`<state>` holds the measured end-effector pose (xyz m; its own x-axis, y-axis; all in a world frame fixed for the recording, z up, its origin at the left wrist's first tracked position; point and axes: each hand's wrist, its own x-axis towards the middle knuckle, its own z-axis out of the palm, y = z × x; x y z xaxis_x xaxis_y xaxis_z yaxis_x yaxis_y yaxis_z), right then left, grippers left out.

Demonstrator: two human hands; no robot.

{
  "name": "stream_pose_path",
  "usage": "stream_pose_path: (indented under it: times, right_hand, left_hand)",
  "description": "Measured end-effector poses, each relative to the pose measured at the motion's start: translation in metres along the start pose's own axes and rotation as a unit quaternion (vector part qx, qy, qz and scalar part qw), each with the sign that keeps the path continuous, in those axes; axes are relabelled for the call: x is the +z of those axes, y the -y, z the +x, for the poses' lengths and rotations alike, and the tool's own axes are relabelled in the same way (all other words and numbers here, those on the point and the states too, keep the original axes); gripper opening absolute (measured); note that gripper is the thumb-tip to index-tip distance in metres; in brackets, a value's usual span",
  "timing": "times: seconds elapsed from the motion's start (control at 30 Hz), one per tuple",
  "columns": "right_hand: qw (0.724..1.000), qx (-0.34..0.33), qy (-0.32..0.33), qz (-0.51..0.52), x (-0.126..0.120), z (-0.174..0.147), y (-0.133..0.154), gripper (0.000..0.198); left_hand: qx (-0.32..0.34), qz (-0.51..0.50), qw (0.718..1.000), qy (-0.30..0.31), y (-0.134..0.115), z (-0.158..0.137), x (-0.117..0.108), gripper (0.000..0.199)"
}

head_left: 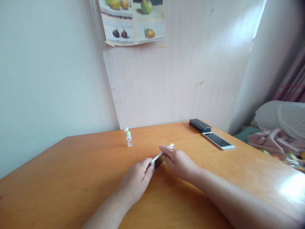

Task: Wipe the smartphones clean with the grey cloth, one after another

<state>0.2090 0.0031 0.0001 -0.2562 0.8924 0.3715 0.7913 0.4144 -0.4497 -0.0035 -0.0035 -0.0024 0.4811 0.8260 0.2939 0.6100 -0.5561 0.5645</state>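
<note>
Between my hands is a white-edged smartphone, tilted on its side above the table, its dark screen facing me. My left hand is closed on its near left end, thumb over the screen side. The far right end is pinched by my right hand, with fingers along the upper edge. My hands hide both ends of the phone. Beyond my left hand, a small clear pump bottle with a pale green top stands upright on the table.
At the table's back right lies a stack of dark phones. A white phone lies face up just in front of it. Behind the table rises a wall panel with a fruit poster. Beyond the right edge are pink cloth and bedding.
</note>
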Motion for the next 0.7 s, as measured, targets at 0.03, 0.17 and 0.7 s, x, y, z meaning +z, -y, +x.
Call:
stream_pose_path:
  times: [0.03,0.17,0.7]
  right_hand:
    - [0.999,0.032,-0.015,-0.014,-0.003,0.004,-0.009,0.052]
    - [0.997,0.070,-0.039,-0.021,-0.005,0.009,-0.023,0.052]
    - [0.988,0.124,-0.069,0.062,-0.007,0.014,-0.038,0.048]
  left_hand:
    - [0.001,0.001,1.000,-0.001,-0.001,0.000,0.000,0.020]
    - [0.005,0.001,1.000,-0.003,-0.001,-0.001,0.000,0.020]
    - [-0.009,-0.027,1.000,-0.001,0.001,0.000,0.000,0.022]
